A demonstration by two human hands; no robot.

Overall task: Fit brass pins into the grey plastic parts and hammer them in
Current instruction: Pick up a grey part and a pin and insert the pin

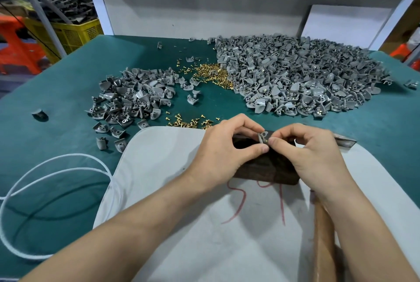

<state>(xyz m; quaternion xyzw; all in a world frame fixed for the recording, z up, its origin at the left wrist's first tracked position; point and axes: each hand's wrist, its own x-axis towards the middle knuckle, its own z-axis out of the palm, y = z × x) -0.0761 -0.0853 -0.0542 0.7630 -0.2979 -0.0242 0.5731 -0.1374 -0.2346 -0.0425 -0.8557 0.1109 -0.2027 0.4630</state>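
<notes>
Left hand (223, 153) pinches a grey plastic part (261, 137); right hand (314, 159) pinches a brass pin (266, 141). White cloth (177, 190): red scrawl, unreadable.

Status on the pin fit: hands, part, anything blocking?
Left hand pinches grey plastic part; right hand pinches brass pin at it. Both above dark block. Hammer lies by right wrist, unheld; nothing blocking.
</notes>
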